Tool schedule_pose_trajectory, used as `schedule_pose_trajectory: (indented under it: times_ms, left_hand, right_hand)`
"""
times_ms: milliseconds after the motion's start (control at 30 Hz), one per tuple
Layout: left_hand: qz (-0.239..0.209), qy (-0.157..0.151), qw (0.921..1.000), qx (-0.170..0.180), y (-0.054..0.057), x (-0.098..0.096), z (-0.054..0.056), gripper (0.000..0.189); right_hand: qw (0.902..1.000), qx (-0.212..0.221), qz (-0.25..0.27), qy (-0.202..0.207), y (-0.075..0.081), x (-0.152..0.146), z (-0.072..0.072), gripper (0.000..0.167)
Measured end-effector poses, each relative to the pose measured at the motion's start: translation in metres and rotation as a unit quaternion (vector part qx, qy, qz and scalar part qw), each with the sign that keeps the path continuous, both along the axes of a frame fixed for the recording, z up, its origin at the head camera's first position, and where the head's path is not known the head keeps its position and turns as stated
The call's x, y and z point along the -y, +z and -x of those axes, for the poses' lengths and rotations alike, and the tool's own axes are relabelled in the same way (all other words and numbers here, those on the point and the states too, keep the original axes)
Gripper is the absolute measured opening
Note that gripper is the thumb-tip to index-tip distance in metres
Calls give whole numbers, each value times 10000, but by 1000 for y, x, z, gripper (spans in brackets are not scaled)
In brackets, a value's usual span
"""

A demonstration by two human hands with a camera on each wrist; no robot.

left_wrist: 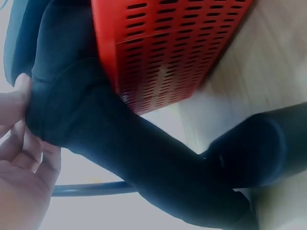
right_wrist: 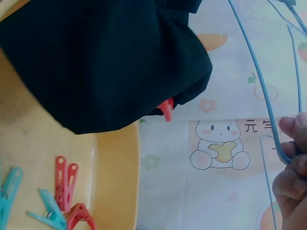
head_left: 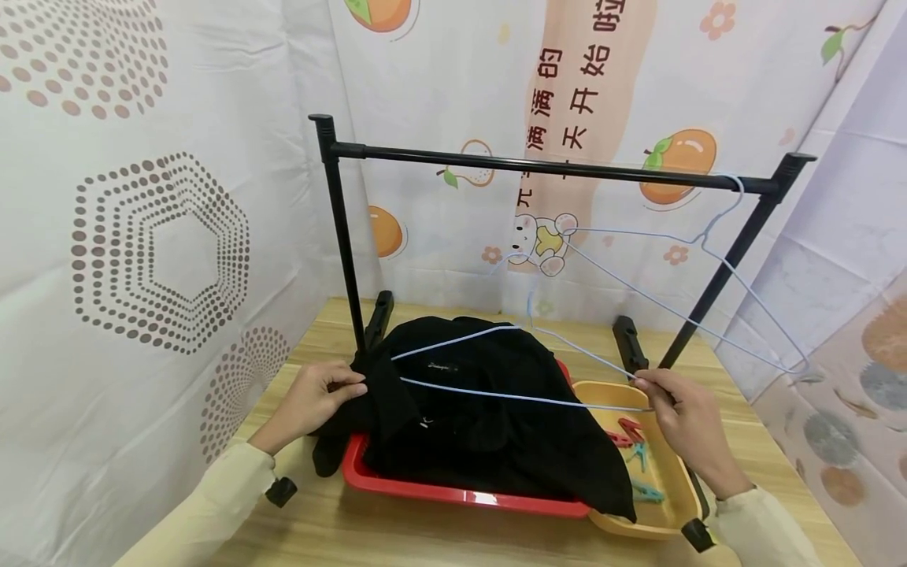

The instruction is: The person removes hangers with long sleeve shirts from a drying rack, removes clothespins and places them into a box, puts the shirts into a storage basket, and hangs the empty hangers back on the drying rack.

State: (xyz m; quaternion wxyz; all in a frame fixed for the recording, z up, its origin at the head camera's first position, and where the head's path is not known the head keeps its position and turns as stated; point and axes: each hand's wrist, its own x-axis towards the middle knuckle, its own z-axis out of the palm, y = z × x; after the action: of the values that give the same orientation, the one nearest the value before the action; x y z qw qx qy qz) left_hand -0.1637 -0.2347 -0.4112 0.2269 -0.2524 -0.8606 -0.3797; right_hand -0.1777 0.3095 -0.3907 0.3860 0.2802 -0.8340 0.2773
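A black garment (head_left: 482, 425) lies heaped over the red basket (head_left: 460, 494), one sleeve (left_wrist: 144, 148) hanging down its outer side in the left wrist view. At its left part my left hand (head_left: 319, 398) pinches the cloth between thumb and fingers. My right hand (head_left: 680, 417) grips the right corner of a light blue wire hanger (head_left: 489, 391). This hanger slants across the top of the garment, hook upward, and its left end is hidden at the cloth by my left hand. In the right wrist view the hanger's bent corner (right_wrist: 283, 155) sits in my fingers.
A black rack (head_left: 553, 165) stands behind, with another blue wire hanger (head_left: 638, 303) hooked at the right of its bar. A yellow tray (head_left: 680, 504) at the right holds several red and teal clothespins (head_left: 645, 492). Printed curtains (head_left: 439, 79) surround the wooden table (head_left: 397, 535).
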Motion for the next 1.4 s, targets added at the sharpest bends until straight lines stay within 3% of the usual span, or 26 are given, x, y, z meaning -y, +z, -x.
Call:
schedule_pose_trajectory:
  times_ms: [200, 433, 567, 667, 800, 1000, 1167, 1400]
  left_hand:
    - [423, -130, 9957, 816, -7, 0, -2, 6]
    - [923, -195, 9901, 1035, -10, -1, -2, 6]
    - [1011, 19, 9876, 1204, -6, 2, -2, 7]
    - [982, 264, 9863, 1296, -4, 7, -2, 25]
    - [1033, 528, 9826, 1451, -4, 15, -5, 31]
    - [1154, 342, 9700, 2114, -8, 20, -10, 23]
    - [818, 43, 9581, 2743, -12, 18, -10, 16]
    - [334, 49, 9375, 3463, -15, 13, -10, 20]
  right_hand:
    - [9988, 349, 194, -278, -2, -5, 0, 20]
    - [9983, 448, 176, -337, -3, -6, 0, 18]
    - [9981, 460, 226, -329, -3, -5, 0, 19]
    - [9977, 494, 291, -349, -3, -5, 0, 20]
    - [9975, 503, 316, -371, -2, -6, 0, 21]
    - [9970, 525, 414, -391, 1, -6, -1, 21]
    - [9965, 559, 423, -455, 4, -6, -2, 20]
    - [9956, 616, 469, -526, 7, -9, -2, 19]
